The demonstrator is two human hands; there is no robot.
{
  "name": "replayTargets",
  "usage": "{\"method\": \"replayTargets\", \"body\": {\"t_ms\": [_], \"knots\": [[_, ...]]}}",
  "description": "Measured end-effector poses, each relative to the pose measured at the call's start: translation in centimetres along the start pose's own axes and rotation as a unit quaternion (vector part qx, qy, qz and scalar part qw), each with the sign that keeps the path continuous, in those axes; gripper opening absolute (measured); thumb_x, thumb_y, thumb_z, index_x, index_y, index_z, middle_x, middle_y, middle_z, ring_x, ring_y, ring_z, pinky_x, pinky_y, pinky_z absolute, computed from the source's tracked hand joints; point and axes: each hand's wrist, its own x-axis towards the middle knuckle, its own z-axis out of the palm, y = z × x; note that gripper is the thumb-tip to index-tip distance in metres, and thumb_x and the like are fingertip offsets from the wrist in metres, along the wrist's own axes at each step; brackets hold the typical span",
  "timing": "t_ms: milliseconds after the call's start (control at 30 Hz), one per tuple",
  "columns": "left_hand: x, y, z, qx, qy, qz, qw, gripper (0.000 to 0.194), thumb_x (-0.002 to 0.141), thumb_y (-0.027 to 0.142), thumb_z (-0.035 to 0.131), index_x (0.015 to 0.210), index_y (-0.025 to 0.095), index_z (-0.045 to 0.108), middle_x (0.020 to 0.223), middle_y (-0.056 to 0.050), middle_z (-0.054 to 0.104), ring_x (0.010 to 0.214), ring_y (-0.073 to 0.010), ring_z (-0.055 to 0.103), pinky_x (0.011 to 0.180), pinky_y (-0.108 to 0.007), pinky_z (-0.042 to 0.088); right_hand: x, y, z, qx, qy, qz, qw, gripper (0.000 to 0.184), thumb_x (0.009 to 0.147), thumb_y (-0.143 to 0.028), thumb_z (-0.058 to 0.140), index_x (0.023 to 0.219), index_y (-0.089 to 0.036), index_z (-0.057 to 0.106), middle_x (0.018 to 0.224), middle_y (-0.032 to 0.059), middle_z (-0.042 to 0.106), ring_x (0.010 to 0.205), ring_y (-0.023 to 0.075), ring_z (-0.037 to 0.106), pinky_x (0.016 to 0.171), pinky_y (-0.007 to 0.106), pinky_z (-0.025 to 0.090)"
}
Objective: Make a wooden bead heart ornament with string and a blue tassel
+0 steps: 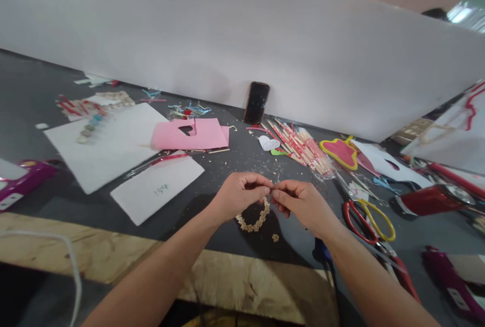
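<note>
Left hand point(237, 193) pinched, right hand point(301, 203) likewise — grip contents unclear — flower garland point(250, 227) just below left hand.

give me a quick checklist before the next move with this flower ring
1. Hands together: ok, left hand and right hand meet at the fingertips.
2. Flower ring in sight: ok, though its upper left is hidden by the left hand.
3. Loose flower joined to the ring: not ok, it lies apart on the table.
4. What the fingers pinch: cannot tell, too small.
5. Scissors clear of the fingers: ok, they lie to the right.
</note>
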Motion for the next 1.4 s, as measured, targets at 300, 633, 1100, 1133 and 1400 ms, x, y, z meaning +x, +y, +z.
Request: {"method": "replayTargets", "body": {"t_ms": [300,633,1100,1133,1400], "knots": [[0.2,0.0,-0.5,-0.130,-0.001,0.016,0.991,0.038,0.069,0.017,0.068,0.106,0.015,0.061,0.087,-0.003,0.064,0.071,-0.0097,0.057,0.068,-0.023,0.050,-0.3,0.2,-0.1,0.027,0.034,0.003,0.999,0.026,0.080,-0.043,0.058,0.075,-0.018,0.057,0.056,-0.0049,0.051,0.049,0.0077,0.044,0.048,0.022,0.036],[0.4,-0.5,-0.6,-0.034,-0.030,-0.009,0.999,0.038,0.070,0.026,0.070,0.106,0.014,0.063,0.092,-0.005,0.063,0.077,-0.0122,0.058,0.073,-0.025,0.047,-0.5,0.3,-0.8,-0.021,0.061,-0.015,0.998,0.024,0.080,-0.042,0.056,0.081,-0.018,0.059,0.058,-0.0044,0.053,0.051,0.0086,0.046,0.050,0.022,0.038],[1.7,0.1,0.8,0.459,0.004,0.116,0.881,0.025,0.084,0.032,0.052,0.101,0.020,0.066,0.101,-0.008,0.067,0.096,-0.0252,0.056,0.086,-0.037,0.041,0.0,1.5,-9.3,-0.350,0.201,-0.042,0.914,0.020,0.080,-0.036,0.050,0.079,-0.020,0.062,0.062,-0.0009,0.060,0.056,0.0129,0.051,0.054,0.025,0.037],[2.3,0.3,1.5,0.495,-0.018,0.112,0.862,0.026,0.085,0.032,0.052,0.103,0.019,0.066,0.102,-0.009,0.067,0.098,-0.0265,0.055,0.089,-0.039,0.040,0.3,1.8,-9.6,-0.356,0.194,-0.043,0.913,0.018,0.080,-0.034,0.051,0.077,-0.020,0.062,0.062,-0.0009,0.060,0.056,0.0130,0.050,0.055,0.025,0.036],[8.7,-1.1,6.9,0.558,-0.056,0.066,0.825,0.016,0.075,0.028,0.062,0.083,0.017,0.071,0.095,-0.015,0.066,0.101,-0.0347,0.053,0.082,-0.042,0.042,2.8,5.3,-11.5,-0.379,0.150,-0.048,0.912,0.018,0.080,-0.027,0.049,0.070,-0.019,0.062,0.060,0.0006,0.063,0.058,0.0144,0.054,0.058,0.026,0.039]]}}
